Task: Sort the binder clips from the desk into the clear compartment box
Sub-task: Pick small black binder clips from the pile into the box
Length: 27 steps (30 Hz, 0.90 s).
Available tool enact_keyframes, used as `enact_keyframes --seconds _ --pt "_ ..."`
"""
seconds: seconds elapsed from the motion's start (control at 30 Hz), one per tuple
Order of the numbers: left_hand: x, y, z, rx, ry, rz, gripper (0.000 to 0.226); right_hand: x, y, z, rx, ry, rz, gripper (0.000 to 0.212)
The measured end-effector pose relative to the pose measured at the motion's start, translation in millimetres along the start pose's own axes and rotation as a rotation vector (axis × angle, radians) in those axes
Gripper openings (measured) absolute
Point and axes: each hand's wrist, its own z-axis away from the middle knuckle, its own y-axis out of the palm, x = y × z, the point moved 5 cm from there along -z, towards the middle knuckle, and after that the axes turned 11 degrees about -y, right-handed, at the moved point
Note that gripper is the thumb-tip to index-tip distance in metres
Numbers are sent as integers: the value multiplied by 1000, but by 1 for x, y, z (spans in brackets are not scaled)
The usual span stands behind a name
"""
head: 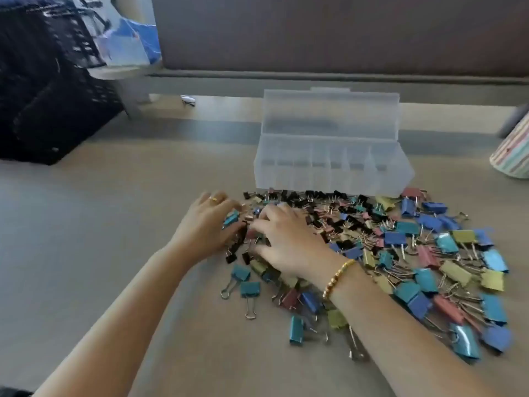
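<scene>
Sorting barely begun: both hands [246, 233] rake binder clips [400, 253], grip unclear; compartment box [332, 170] at twelve o'clock appears empty.

Left hand [204, 227] and right hand [286, 239] side by side, palms down, fingers curled, fingertips nearly meeting; both forearms extended forward.

Left hand [204, 224]: gold ring [213, 199] on one finger.
Right hand [289, 239]: gold beaded bracelet [337, 277] around the wrist.
Forearms: bare, no sleeves visible.
</scene>
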Motion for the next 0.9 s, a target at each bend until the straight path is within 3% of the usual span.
enact_keyframes --seconds 0.1,0.27,0.37,0.43,0.5,0.63,0.9 --pt "12 -1 -2 -108 -4 117 30 -1 6 -3 -10 -8 192 38" --pt "24 -20 -8 -19 -12 336 16 -8 2 -1 -28 95 144 26" --pt "14 -15 -15 291 69 267 22 -11 -4 -8 -81 116 58 22" --pt "14 -12 -15 432 82 149 38 -10 -4 -15 -69 109 39 37" --pt "20 -17 -13 429 65 148 43 -9 -4 -22 -25 112 37 52" --pt "26 -19 1 443 65 103 45 -8 2 -32 61 105 78 61" --pt "6 -6 4 351 124 1 56 -18 4 -31 7 108 96 44"
